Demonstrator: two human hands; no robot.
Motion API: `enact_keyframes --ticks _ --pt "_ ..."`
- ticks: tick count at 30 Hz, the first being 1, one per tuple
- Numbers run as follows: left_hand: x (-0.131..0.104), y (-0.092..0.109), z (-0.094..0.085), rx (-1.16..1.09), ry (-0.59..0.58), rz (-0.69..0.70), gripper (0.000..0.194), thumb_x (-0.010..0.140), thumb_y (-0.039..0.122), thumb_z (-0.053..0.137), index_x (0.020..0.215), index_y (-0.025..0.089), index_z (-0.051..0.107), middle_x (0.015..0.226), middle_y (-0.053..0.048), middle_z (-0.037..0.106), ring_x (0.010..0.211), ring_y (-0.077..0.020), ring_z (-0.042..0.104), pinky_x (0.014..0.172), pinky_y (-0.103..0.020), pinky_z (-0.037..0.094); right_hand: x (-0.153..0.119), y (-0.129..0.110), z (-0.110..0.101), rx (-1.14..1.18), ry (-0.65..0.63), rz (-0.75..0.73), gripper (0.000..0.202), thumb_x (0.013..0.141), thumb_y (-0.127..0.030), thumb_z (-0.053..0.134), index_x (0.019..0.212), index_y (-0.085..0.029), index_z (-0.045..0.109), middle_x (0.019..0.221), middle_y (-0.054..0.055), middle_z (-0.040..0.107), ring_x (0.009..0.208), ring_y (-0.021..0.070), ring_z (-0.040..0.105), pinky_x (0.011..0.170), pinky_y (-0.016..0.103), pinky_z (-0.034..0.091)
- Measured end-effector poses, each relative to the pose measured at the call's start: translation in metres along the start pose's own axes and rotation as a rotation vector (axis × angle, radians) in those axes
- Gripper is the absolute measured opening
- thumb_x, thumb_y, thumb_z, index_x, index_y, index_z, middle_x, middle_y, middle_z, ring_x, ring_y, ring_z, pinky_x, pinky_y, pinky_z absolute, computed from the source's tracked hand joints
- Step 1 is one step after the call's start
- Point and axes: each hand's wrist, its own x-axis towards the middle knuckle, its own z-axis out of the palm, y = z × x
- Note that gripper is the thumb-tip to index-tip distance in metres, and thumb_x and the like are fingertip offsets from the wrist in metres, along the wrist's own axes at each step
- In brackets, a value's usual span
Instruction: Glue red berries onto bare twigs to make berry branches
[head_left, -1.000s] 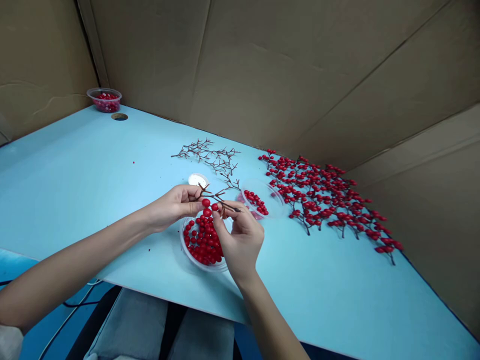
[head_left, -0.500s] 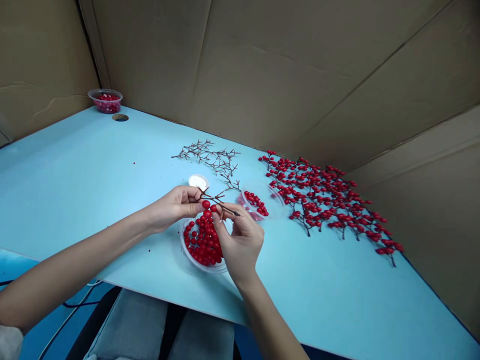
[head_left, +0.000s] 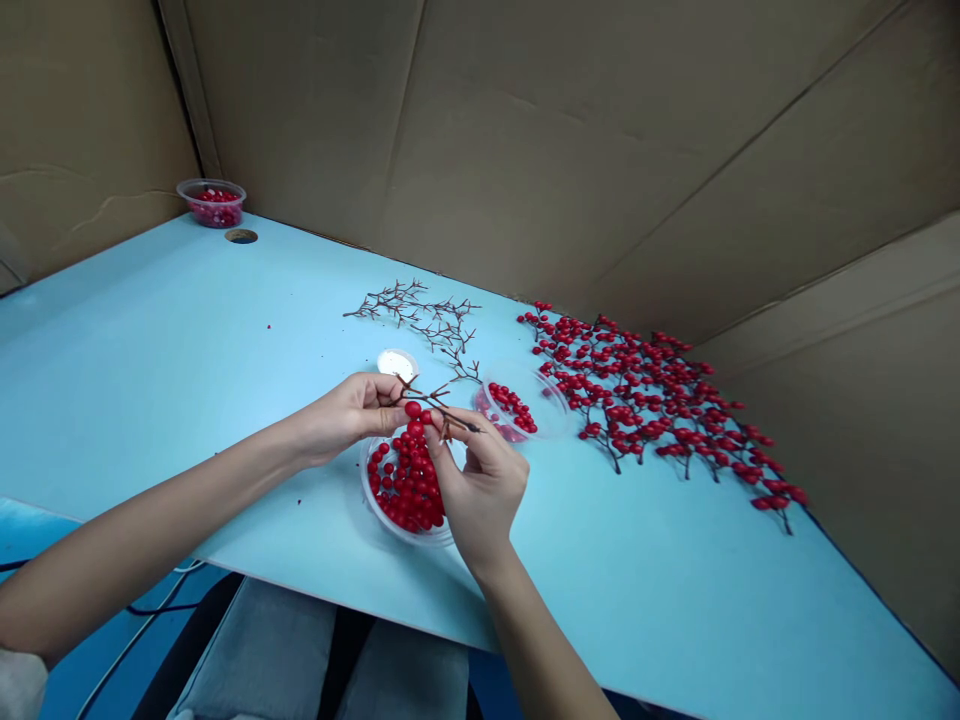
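A craft-assembly workstation: a light-blue bench [head_left: 187, 340] walled by cardboard sheets [head_left: 562, 140], with finished berry sprigs [head_left: 660, 400] piled at 2 o'clock.

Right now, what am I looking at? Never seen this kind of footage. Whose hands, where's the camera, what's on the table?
There is no machine here: a person works with two bare hands, filmed by one camera worn on the head, looking forward and down. The left hand and right hand together hold a thin brown twig with a few red berries on it, above a clear bowl of loose berries. On the blue table also lie a second berry bowl, a small white dish, bare twigs, a pile of berry-covered branches and a far bowl. Cardboard walls stand behind.
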Motion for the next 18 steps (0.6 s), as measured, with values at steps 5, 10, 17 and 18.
enact_keyframes --ticks 5,10,17,18 --pt "0.0006 -0.0014 -0.0011 -0.009 -0.012 -0.003 0.031 0.063 0.034 0.068 0.062 0.013 0.046 0.057 0.005 0.043 0.055 -0.0058 0.04 0.052 -0.02 0.03 -0.0007 -0.0002 0.0013 -0.006 0.009 -0.019 0.016 0.07 -0.004 0.055 0.072 -0.02 0.056 0.074 0.002 0.063 0.068 0.0127 0.059 0.058 0.025 0.05" --pt "-0.0011 0.002 -0.0008 -0.019 -0.003 -0.01 0.03 0.063 0.035 0.067 0.063 0.014 0.046 0.059 0.004 0.043 0.056 -0.0063 0.04 0.053 -0.02 0.03 0.0013 -0.0025 -0.0003 -0.036 -0.007 -0.024 0.016 0.071 -0.005 0.053 0.076 -0.02 0.057 0.079 0.003 0.064 0.072 0.0137 0.06 0.061 0.026 0.051" --pt "-0.0022 0.0064 0.0006 0.001 0.013 0.0 0.023 0.066 0.034 0.063 0.072 0.015 0.052 0.067 0.001 0.048 0.056 -0.0069 0.039 0.053 -0.021 0.03 0.0042 -0.0037 -0.0062 0.0 0.031 0.084 0.014 0.073 -0.008 0.052 0.078 -0.019 0.058 0.074 0.002 0.063 0.066 0.0125 0.058 0.056 0.025 0.049" --pt "-0.0021 0.0066 0.0007 0.004 0.012 0.0 0.023 0.066 0.033 0.063 0.072 0.014 0.051 0.068 0.001 0.049 0.057 -0.007 0.039 0.053 -0.021 0.03 0.0043 -0.0034 -0.0071 0.007 0.055 0.096 0.014 0.074 -0.008 0.051 0.077 -0.019 0.058 0.073 0.002 0.063 0.065 0.0123 0.058 0.055 0.025 0.049"
